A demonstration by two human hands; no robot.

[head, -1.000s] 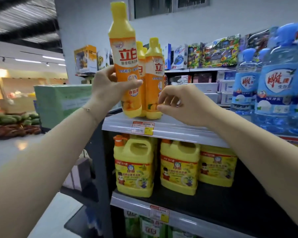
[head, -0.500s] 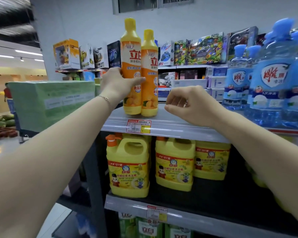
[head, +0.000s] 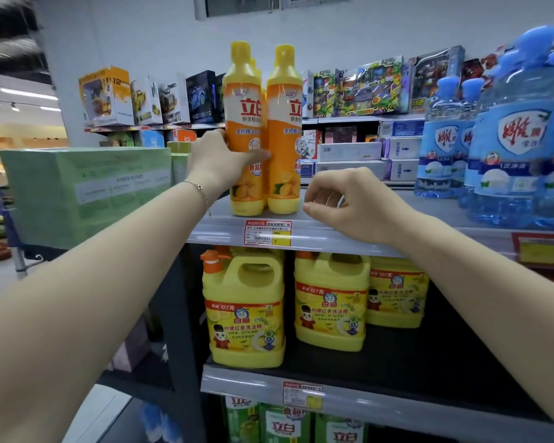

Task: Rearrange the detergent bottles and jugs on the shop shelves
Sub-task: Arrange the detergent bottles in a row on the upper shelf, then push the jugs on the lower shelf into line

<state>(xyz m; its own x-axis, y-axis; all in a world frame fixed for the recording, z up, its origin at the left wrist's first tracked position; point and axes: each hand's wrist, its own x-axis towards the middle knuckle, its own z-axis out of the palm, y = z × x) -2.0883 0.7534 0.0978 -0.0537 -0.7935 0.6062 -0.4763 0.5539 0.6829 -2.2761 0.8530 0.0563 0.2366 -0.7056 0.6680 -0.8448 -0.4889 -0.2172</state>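
Head view of a shop shelf unit. The left hand (head: 219,161) is wrapped around the middle of an orange detergent bottle (head: 244,129), thumb across the front label and fingers behind; the bottle stands upright at the front left corner of the top shelf (head: 406,206), its base on the shelf surface. A second orange bottle (head: 284,129) stands touching it on the right, and at least one more cap shows behind the pair. The right hand (head: 349,206) holds nothing: its fingers are loosely curled and it rests near the front edge of the top shelf, just right of the second bottle, above the price tag (head: 267,232). Blue water jugs (head: 506,139) crowd the right end of the same shelf. On the shelf below, yellow detergent jugs (head: 245,311) with moulded handles sit along the front edge.

Handling, as judged: the bottles are tall, narrow and top-heavy when full, so they tip easily; the smooth plastic and glossy label may slip. The waist at mid-height, where the hand now grips, is the steadiest hold. The yellow jugs look far heavier and are best lifted by their handles, with a second hand under the base.
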